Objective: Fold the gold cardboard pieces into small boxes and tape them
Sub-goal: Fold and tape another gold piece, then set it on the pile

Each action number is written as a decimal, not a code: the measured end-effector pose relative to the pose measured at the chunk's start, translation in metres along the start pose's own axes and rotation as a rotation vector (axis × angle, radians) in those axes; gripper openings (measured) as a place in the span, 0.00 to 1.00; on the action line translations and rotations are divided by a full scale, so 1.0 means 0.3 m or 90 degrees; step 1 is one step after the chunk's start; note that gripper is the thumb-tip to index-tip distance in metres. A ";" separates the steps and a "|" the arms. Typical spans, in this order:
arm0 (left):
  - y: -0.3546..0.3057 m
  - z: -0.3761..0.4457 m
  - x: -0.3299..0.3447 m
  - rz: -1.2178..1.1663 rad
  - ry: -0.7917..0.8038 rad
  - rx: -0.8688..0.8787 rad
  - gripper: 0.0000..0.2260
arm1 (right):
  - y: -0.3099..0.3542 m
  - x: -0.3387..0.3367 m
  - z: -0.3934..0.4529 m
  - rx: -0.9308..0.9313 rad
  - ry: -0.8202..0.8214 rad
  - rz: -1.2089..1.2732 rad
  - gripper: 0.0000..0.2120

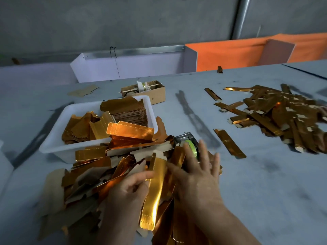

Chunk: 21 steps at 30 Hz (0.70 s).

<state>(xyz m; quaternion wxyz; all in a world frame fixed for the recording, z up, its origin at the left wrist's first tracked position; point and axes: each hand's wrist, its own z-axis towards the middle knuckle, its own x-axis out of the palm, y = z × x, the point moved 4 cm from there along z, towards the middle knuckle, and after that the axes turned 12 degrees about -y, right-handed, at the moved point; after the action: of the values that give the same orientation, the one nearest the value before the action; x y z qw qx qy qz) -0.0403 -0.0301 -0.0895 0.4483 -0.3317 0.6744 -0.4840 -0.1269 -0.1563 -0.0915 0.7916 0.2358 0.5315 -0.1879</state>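
Our left hand pinches a long gold cardboard piece near its far end, thumb and fingers curled on its left edge. Our right hand is spread wide, fingers straight, lying over the right side of that piece and reaching toward the tape dispenser, which holds a green roll just beyond the fingertips. The hand is blurred, so we cannot tell whether it touches the dispenser.

The piece we hold runs from near to far on top of a loose heap of flat gold pieces on the near left of the bench. Just beyond the heap stands a white tray with more gold pieces, some stacked in its far right corner. Beyond the tray sits a small brown box with a stick and rolls across it.

On the far right of the bench lies a pile of folded boxes, long and narrow, with a few lying apart toward the middle. An orange panel stands behind the bench.
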 end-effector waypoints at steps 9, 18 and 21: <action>-0.029 -0.063 0.090 -0.023 0.010 0.099 0.17 | -0.298 -0.100 -0.042 0.376 -0.175 0.360 0.06; -0.035 -0.091 0.223 -0.071 0.047 0.069 0.23 | -0.306 -0.031 -0.042 0.456 -0.024 0.522 0.06; -0.027 -0.095 0.232 -0.127 -0.009 0.045 0.23 | -0.280 -0.025 -0.036 0.433 -0.003 0.501 0.07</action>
<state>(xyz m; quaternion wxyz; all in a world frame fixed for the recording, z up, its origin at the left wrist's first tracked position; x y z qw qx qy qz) -0.0928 -0.0840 -0.0978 0.4138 -0.3847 0.6174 -0.5473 -0.1839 -0.2186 -0.1025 0.6821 0.6613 0.3097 -0.0390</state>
